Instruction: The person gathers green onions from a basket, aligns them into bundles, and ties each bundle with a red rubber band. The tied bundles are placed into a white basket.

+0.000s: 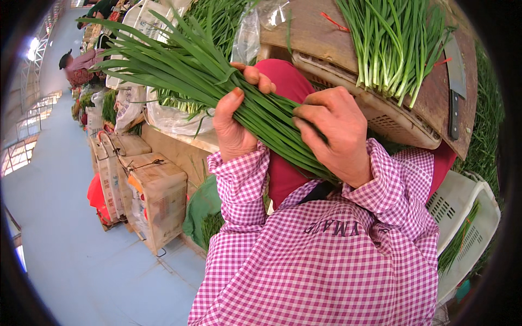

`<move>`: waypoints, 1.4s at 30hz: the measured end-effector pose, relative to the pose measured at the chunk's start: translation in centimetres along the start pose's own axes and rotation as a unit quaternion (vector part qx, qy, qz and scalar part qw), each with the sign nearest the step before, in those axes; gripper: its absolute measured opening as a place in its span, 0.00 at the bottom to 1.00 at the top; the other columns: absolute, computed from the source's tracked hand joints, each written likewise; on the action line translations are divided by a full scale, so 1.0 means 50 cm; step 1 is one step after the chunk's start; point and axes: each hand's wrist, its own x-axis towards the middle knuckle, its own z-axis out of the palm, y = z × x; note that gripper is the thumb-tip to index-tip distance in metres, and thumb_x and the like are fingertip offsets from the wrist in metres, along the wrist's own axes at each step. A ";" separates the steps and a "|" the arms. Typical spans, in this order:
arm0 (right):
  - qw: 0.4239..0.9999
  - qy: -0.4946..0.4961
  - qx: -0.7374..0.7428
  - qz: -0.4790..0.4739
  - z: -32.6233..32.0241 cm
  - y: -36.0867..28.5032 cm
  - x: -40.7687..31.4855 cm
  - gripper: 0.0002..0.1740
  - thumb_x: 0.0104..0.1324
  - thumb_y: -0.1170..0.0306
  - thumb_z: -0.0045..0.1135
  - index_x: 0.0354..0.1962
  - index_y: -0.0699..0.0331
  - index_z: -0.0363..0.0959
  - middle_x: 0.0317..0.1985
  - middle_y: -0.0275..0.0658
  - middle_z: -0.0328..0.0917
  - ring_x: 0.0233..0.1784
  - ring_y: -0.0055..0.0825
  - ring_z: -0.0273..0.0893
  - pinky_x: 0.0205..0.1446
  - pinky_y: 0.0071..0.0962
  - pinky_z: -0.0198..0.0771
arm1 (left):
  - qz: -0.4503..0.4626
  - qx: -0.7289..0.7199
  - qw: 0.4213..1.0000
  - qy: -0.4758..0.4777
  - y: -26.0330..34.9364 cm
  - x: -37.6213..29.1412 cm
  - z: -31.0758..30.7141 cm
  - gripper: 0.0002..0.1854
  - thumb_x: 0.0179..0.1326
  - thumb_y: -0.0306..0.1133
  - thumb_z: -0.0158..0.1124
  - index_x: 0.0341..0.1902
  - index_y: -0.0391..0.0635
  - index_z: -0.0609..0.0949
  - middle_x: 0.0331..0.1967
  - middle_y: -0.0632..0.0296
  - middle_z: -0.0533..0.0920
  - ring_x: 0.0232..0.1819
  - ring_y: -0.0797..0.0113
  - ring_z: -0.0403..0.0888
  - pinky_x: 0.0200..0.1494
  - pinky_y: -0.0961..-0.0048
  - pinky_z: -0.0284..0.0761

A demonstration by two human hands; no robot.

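Note:
A bundle of long green leaves, seemingly Chinese chives, lies slantwise across my lap in both hands. My left hand is wrapped around its middle, thumb and fingers on opposite sides. My right hand has its bent fingers on the stems nearer my body; whether it grips them or only touches them cannot be told. On the wooden board ahead to the right lies a pile of similar leaves with pale stem ends. Beside it are a cleaver with a black handle and a red tie.
A plastic crate supports the board. A pale basket holding a tied bundle stands at my right side. Lidded crates stand on the blue floor at left. More greens lie in plastic beyond, and a person is farther off.

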 end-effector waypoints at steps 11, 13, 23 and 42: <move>0.885 0.114 0.327 0.310 -0.076 -0.010 -0.040 0.04 0.70 0.78 0.52 0.40 0.73 0.72 0.39 0.42 0.81 0.38 0.24 0.80 0.45 0.23 0.77 | 0.024 -0.047 0.999 -0.007 -0.035 -0.023 -0.030 0.20 0.61 0.28 0.59 0.57 0.45 0.73 0.40 0.60 0.79 0.46 0.60 0.78 0.55 0.59 0.76; 0.847 0.149 0.401 0.315 -0.096 0.003 -0.046 0.07 0.74 0.73 0.48 0.43 0.71 0.69 0.36 0.43 0.81 0.37 0.28 0.81 0.47 0.28 0.79 | 0.031 -0.033 0.999 -0.019 -0.030 -0.021 -0.045 0.18 0.64 0.30 0.59 0.58 0.44 0.73 0.42 0.63 0.77 0.48 0.63 0.75 0.60 0.50 0.75; 0.816 0.280 0.442 0.244 -0.206 0.046 -0.069 0.08 0.74 0.69 0.51 0.45 0.65 0.74 0.39 0.40 0.81 0.41 0.29 0.81 0.50 0.34 0.79 | 0.040 -0.070 0.996 -0.023 -0.008 -0.020 -0.073 0.14 0.66 0.29 0.59 0.55 0.46 0.75 0.42 0.62 0.80 0.50 0.60 0.75 0.57 0.58 0.75; 0.905 0.275 0.167 0.279 -0.244 0.037 -0.067 0.11 0.72 0.73 0.52 0.49 0.68 0.76 0.46 0.38 0.81 0.50 0.23 0.78 0.55 0.24 0.73 | 0.026 -0.067 0.996 0.058 0.015 -0.023 -0.075 0.13 0.63 0.25 0.60 0.50 0.41 0.74 0.42 0.61 0.79 0.47 0.62 0.75 0.56 0.62 0.74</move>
